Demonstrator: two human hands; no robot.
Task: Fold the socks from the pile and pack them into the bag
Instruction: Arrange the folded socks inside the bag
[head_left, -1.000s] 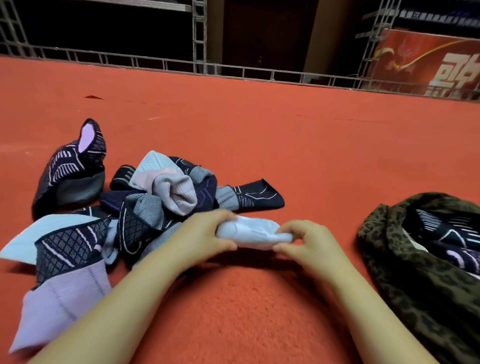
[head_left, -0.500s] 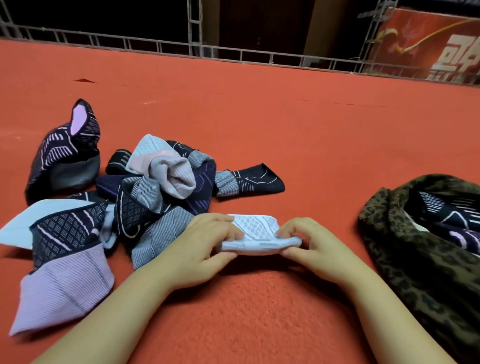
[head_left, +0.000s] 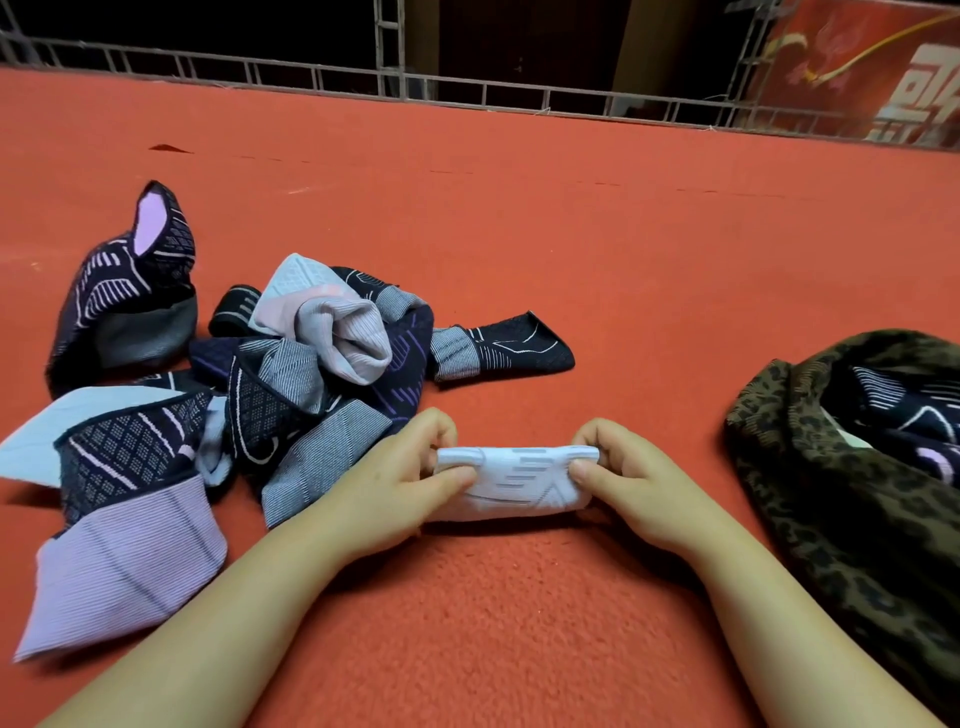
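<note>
Head view: two hands pinch one folded pale-blue sock (head_left: 511, 483) between them, the left hand (head_left: 387, 499) at its left end, the right hand (head_left: 631, 483) at its right, low over the red carpet (head_left: 571, 234). One sock pile (head_left: 234, 395) lies left; one leopard-print bag (head_left: 831, 493), socks inside, sits right.

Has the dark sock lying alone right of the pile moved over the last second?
No. The dark sock keeps its place against the pile; only the camera shifted.
</note>
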